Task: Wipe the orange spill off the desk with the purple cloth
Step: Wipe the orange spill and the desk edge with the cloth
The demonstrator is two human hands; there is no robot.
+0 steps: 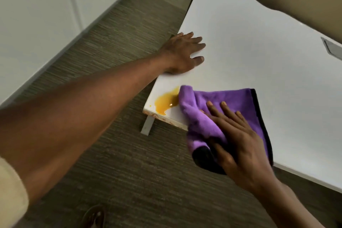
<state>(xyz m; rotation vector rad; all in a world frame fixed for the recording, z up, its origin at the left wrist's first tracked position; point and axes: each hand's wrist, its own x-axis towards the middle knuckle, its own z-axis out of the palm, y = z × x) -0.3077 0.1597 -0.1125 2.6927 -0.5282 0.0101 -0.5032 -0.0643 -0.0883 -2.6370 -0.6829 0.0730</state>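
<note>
Here the right hand lay open, fingers spread, pressing the cloth flat against the desk, apparently to drive it sideways. The cloth's bunched leading fold touched the spill, which pooled at the desk's near corner, close to the edge. The left hand, also open and holding nothing, rested palm-down on the desk beyond the spill, probably as a brace. Nothing lay between cloth and spill. A grey plate sat well apart. The corner edge posed the main hazard: liquid could be pushed onto the carpet.
</note>
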